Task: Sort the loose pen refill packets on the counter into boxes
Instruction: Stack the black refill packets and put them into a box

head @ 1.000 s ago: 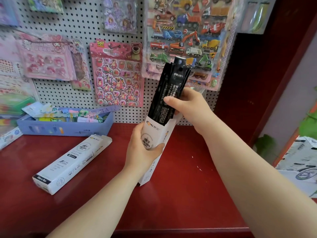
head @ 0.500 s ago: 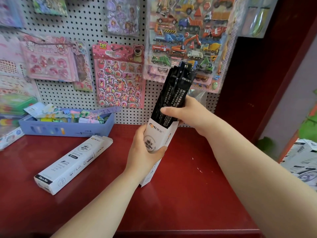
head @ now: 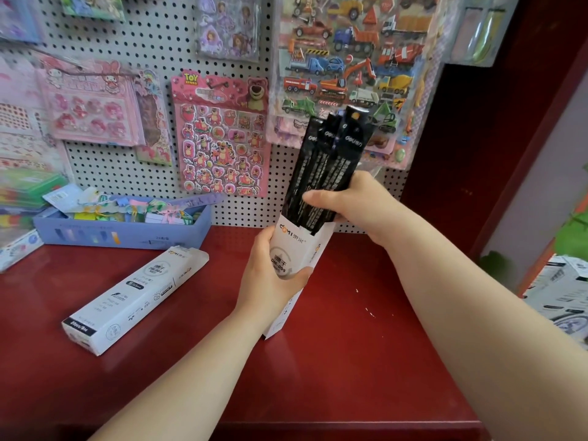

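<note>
A tall white refill box [head: 300, 246] stands tilted on the red counter [head: 350, 361], its open top facing up. My left hand [head: 270, 281] grips the box around its middle. A bundle of black pen refill packets [head: 327, 160] sticks out of the box's top, with the lower ends inside. My right hand [head: 353, 205] grips the bundle just above the box's mouth. A second white refill box [head: 133, 297] lies flat on the counter to the left, its far end open.
A blue tray [head: 127, 233] of small stationery stands at the back left against the pegboard [head: 152, 36], which carries hanging sticker sheets. A dark red cabinet wall [head: 496, 122] closes the right side. White cartons [head: 560, 288] sit beyond the counter's right edge.
The black packets have slid a little deeper into the white box, and my right hand has moved down with them toward the box's mouth. The left hand keeps its grip.
</note>
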Available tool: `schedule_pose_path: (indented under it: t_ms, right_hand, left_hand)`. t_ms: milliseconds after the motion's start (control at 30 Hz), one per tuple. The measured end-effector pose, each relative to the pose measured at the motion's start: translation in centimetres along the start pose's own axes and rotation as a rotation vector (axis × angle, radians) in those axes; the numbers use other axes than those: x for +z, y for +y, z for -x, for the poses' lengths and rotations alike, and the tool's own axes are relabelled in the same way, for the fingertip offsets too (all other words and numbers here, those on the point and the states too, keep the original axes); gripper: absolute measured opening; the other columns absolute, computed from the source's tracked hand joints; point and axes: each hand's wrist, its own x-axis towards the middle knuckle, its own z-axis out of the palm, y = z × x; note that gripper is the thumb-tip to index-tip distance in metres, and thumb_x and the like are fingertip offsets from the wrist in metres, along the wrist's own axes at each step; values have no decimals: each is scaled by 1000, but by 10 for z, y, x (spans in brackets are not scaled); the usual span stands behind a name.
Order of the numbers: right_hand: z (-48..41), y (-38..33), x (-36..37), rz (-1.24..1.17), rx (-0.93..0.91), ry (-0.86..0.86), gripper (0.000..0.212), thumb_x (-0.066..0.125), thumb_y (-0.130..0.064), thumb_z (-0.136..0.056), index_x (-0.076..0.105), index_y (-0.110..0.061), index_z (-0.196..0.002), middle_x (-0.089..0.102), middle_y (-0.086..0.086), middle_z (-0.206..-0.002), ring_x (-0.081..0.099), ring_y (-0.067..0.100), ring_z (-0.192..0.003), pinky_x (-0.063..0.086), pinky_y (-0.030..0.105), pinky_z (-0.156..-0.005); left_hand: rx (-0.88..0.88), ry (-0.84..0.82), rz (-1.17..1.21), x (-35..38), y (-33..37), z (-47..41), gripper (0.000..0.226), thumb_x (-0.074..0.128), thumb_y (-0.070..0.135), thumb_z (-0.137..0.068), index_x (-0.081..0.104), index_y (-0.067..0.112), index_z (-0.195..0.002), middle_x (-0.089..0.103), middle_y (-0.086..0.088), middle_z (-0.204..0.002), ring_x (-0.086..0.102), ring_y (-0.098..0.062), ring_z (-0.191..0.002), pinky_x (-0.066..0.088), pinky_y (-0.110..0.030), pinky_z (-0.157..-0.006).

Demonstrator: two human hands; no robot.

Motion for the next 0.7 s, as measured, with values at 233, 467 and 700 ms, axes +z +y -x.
schedule_pose_path:
  t_ms: [233, 467, 700]
  right_hand:
    - [6, 2, 1, -28, 22, -69, 10, 60, -23, -85, 53, -30, -83, 60, -14, -85, 57, -1, -76, 46, 2, -54]
    - [3, -5, -7, -98, -108, 181, 15, 62, -19, -84, 53, -28, -77, 62, -9, -79, 64, 1, -68, 47, 11, -50]
    - [3, -10, -16, 37, -75, 205, 14, 67, -22, -80, 55, -24, -73, 65, -3, -82, 65, 10, -70, 52, 22, -63]
  left_hand:
    - [-5, 14, 8, 2, -1, 0, 73, 76, 11, -67, 37, 15, -128, 45, 10, -112, 46, -6, -107, 35, -2, -71]
    - [-5, -8, 1, 3, 0, 1, 74, 76, 12, -67, 36, 16, -128, 44, 10, -113, 45, -6, -107, 36, -9, -77]
    - [-3, -2, 5, 0, -2, 2, 73, 77, 11, -65, 38, 16, -126, 46, 10, -112, 46, -6, -106, 35, 8, -71]
